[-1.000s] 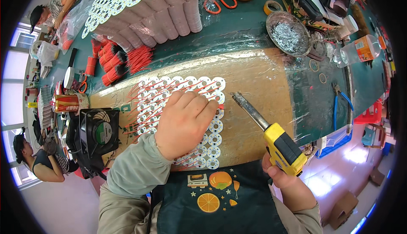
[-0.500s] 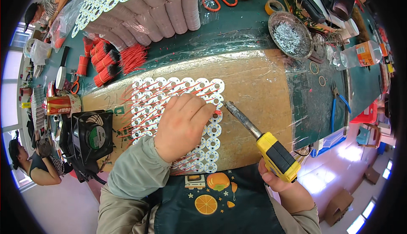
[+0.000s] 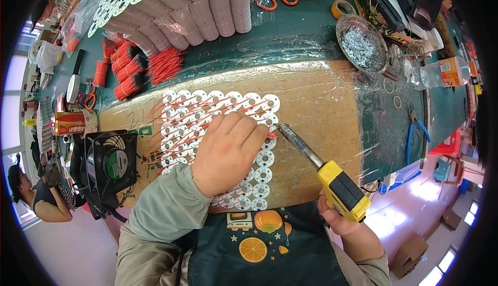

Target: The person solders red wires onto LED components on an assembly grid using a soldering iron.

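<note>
My left hand (image 3: 228, 154) reaches over a block of round white LED circuit boards (image 3: 264, 175), its fingers pinched together at the right-hand column. A bit of red wire (image 3: 271, 135) shows at those fingertips; most of it is hidden by the hand. My right hand (image 3: 334, 216) grips a yellow and black pistol-style soldering iron (image 3: 345, 192) from below. The iron's dark tip points up and left, close beside the edge of the right column, near the pinched fingers. Red wires slant across many of the boards. Whether the tip touches a board is unclear.
The boards lie on a brown wooden sheet (image 3: 316, 109). Tall stacks of boards (image 3: 207, 8) and red wire bundles (image 3: 129, 71) stand behind. A black fan (image 3: 111, 161) sits left; a metal bowl (image 3: 362, 45) and blue pliers (image 3: 412, 133) lie right. Two people are at far left.
The whole view has shifted slightly. Both hands and the soldering iron keep nearly the same places relative to the boards.
</note>
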Motion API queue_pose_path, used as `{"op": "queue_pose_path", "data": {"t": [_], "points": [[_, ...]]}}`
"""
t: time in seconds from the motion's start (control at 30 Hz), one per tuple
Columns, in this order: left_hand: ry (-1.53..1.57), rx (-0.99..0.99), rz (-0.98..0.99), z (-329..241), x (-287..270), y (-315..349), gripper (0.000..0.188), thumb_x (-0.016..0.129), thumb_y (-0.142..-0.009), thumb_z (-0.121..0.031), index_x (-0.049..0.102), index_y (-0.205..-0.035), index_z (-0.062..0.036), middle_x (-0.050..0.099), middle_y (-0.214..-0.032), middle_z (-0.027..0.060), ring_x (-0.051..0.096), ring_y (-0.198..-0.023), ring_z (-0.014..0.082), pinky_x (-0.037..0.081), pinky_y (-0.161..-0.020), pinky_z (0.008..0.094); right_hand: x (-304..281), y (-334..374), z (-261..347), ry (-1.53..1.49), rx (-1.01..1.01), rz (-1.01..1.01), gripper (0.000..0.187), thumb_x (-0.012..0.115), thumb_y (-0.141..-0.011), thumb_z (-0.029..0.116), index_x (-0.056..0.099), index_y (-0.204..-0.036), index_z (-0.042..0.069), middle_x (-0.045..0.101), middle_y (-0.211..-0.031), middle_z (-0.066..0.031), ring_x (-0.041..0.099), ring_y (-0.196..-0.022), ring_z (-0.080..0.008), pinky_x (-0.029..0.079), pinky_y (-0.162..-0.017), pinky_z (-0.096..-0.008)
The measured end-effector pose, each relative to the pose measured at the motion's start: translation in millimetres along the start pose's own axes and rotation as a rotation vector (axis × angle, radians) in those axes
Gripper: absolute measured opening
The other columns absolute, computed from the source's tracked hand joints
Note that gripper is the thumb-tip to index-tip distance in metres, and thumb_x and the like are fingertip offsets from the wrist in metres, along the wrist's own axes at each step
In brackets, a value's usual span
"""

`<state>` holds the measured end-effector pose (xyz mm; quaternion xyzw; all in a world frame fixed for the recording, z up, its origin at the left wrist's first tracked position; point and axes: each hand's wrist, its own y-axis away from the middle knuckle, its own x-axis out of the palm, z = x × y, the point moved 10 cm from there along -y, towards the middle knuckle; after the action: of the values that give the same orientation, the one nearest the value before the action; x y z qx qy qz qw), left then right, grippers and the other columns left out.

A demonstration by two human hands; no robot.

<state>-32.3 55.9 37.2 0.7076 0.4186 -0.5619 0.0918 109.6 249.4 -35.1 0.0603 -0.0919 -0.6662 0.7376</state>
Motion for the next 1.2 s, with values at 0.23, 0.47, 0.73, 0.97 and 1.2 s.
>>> {"op": "queue_pose_path", "data": {"t": [0.23,0.47,0.73,0.97,1.2], "points": [[-0.001,-0.006,0.011,0.1,1.5,0.6,0.028,0.066,-0.069,-0.002,0.065,-0.097,-0.0046,0.061,-0.09,0.0069,0.06,-0.087,0.0252,0.047,-0.078,0.0377,0.8,0.7,-1.3,0.094,-0.002,0.048,0.022,0.075,-0.081,0.013,0.059,-0.093,0.004,0.059,-0.077,-0.0067,0.059,-0.061,-0.0196,0.045,-0.055,-0.031],[0.002,-0.001,0.003,0.2,1.2,0.9,0.028,0.066,-0.069,-0.001,0.065,-0.097,-0.0044,0.061,-0.091,0.0073,0.06,-0.087,0.0257,0.047,-0.078,0.038,3.4,-0.1,2.9,0.15,-0.02,0.068,0.023,0.075,-0.082,0.017,0.06,-0.093,0.004,0.058,-0.075,-0.0063,0.058,-0.061,-0.0192,0.045,-0.054,-0.0307],[-0.001,0.008,-0.005,-0.5,1.3,1.8,0.028,0.066,-0.069,-0.001,0.065,-0.097,-0.0042,0.06,-0.091,0.0078,0.06,-0.087,0.0262,0.047,-0.077,0.0386,8.8,-2.8,5.1,-0.224,0.053,0.038,0.056,0.079,-0.081,0.031,0.051,-0.119,0.003,0.054,-0.077,-0.0026,0.052,-0.064,-0.013,0.043,-0.056,-0.0271],[0.055,-0.025,-0.057,-1.1,-13.2,1.0,0.028,0.068,-0.067,0.0,0.066,-0.094,-0.0062,0.06,-0.09,0.0058,0.06,-0.086,0.0252,0.046,-0.075,0.0378,16.4,-2.8,11.4,-0.364,0.034,0.047,0.083,0.084,-0.077,0.04,0.041,-0.137,0.002,0.053,-0.082,-0.0035,0.053,-0.072,-0.0145,0.047,-0.065,-0.0299],[0.012,0.01,-0.068,-11.0,-22.2,10.7,0.031,0.07,-0.066,0.0,0.068,-0.096,-0.0055,0.061,-0.085,0.0046,0.061,-0.082,0.0232,0.045,-0.073,0.0366,13.2,4.7,9.4,-0.321,-0.013,0.098,0.04,0.078,-0.084,0.021,0.058,-0.113,0.001,0.061,-0.084,-0.0065,0.058,-0.07,-0.0178,0.048,-0.062,-0.0317]]}}
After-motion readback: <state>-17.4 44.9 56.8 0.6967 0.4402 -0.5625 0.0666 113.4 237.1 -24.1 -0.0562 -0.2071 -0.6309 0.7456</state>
